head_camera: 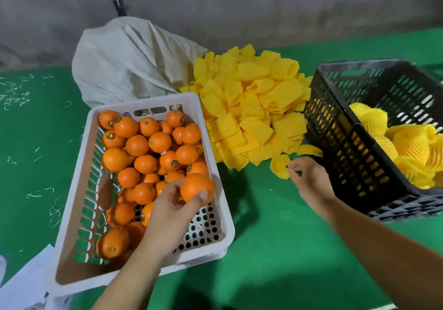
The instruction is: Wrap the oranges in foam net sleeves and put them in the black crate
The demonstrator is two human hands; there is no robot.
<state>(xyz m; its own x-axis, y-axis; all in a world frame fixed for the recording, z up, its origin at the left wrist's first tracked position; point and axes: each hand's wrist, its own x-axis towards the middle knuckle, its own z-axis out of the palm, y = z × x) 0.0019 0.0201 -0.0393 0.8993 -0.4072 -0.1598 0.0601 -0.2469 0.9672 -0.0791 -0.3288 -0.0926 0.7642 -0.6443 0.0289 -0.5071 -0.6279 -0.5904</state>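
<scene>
- Presently, left hand [172, 204]: fingers and thumb curled round one orange [197, 188], lifted just above the near right corner of the white crate [217, 163].
- White crate: at 8 o'clock on the green floor [275, 249]; holds many loose oranges [143, 151], several with round stickers.
- Right hand [309, 180]: fingers loosely curled, fingertips touching a single foam net sleeve [279, 167] at the near edge of the pile; whether they pinch it cannot be told.
- Pile of yellow foam net sleeves [251, 108]: at 12 o'clock, between the two crates.
- Black crate [347, 146]: at 3 o'clock, tilted; contains wrapped oranges [407, 144] in yellow sleeves.
- White sack [129, 60]: at 11 o'clock, behind the white crate, against the grey wall [239, 3].
</scene>
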